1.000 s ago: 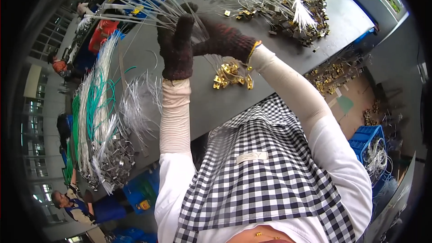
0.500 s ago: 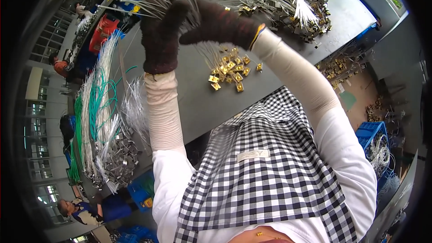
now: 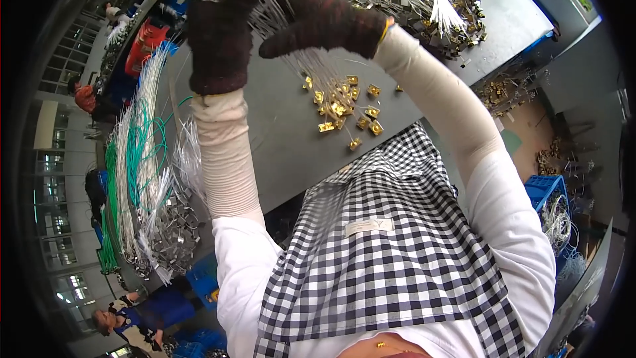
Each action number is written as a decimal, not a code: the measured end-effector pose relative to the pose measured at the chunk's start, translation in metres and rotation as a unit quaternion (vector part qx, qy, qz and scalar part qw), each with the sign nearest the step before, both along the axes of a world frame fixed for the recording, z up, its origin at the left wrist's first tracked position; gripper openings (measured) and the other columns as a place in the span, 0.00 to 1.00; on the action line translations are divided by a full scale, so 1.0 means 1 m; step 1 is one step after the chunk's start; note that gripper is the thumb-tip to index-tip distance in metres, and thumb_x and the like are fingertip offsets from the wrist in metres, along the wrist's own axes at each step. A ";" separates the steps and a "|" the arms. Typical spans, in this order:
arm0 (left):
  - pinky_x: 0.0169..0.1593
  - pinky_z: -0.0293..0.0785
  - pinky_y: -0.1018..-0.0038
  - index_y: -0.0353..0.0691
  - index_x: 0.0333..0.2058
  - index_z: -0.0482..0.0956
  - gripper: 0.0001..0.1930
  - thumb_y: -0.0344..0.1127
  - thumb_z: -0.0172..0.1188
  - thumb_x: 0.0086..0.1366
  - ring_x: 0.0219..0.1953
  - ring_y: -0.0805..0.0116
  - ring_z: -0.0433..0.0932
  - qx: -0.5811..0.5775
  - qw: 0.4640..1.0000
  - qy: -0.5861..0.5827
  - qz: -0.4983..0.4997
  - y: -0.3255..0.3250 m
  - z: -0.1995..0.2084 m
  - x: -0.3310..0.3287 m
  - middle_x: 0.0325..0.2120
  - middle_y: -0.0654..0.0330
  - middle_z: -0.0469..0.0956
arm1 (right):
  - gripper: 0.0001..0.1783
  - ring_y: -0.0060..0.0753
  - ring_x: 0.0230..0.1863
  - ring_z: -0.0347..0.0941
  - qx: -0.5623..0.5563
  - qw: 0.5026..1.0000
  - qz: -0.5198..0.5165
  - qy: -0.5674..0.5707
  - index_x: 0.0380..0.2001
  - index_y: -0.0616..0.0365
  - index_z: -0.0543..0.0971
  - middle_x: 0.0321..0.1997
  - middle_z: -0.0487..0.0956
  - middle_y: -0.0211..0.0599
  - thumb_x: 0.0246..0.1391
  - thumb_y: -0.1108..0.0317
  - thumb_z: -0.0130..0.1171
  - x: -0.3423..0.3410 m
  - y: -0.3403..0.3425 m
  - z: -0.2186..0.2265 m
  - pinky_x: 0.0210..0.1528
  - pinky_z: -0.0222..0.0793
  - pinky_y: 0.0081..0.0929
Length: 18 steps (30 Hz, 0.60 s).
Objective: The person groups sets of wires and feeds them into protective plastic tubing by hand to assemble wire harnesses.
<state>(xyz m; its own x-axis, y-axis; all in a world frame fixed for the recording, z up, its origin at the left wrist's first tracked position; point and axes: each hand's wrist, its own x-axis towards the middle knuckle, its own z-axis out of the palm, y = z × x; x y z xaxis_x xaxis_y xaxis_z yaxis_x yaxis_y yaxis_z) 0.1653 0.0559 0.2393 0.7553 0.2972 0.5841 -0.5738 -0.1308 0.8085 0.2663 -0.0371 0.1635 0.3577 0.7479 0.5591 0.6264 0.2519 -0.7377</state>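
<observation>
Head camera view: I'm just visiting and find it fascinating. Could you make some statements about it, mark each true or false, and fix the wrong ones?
1. The left hand and the right hand wear dark gloves. True.
2. The apron is plain red. False: the apron has black-and-white checks.
3. Gold-coloured metal pieces hang or lie at the apron-side end of the wire bundle. True.
4. The blue crate at the right is empty. False: pale strands fill part of the blue crate.
</observation>
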 end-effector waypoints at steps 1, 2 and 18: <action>0.39 0.75 0.76 0.35 0.49 0.78 0.15 0.37 0.63 0.69 0.34 0.73 0.79 0.064 0.994 0.042 0.077 0.006 -0.007 0.005 0.32 0.62 0.80 | 0.21 0.23 0.44 0.78 0.039 0.998 -0.023 -0.052 0.52 0.60 0.78 0.42 0.84 0.35 0.56 0.67 0.69 -0.004 0.005 -0.006 0.50 0.75 0.28; 0.39 0.75 0.76 0.35 0.49 0.78 0.15 0.37 0.63 0.69 0.34 0.73 0.79 0.062 0.994 0.042 0.078 0.012 -0.009 0.013 0.32 0.62 0.80 | 0.20 0.24 0.42 0.78 -0.070 0.996 -0.054 -0.001 0.51 0.61 0.79 0.40 0.84 0.37 0.56 0.66 0.69 -0.011 0.004 -0.015 0.47 0.77 0.29; 0.44 0.80 0.70 0.33 0.49 0.78 0.17 0.39 0.63 0.68 0.38 0.66 0.83 -0.002 0.998 0.020 -0.059 -0.006 0.055 0.032 0.37 0.56 0.82 | 0.32 0.28 0.47 0.79 -0.093 0.994 -0.041 0.043 0.54 0.59 0.77 0.45 0.84 0.36 0.51 0.54 0.74 0.005 -0.024 0.015 0.52 0.74 0.31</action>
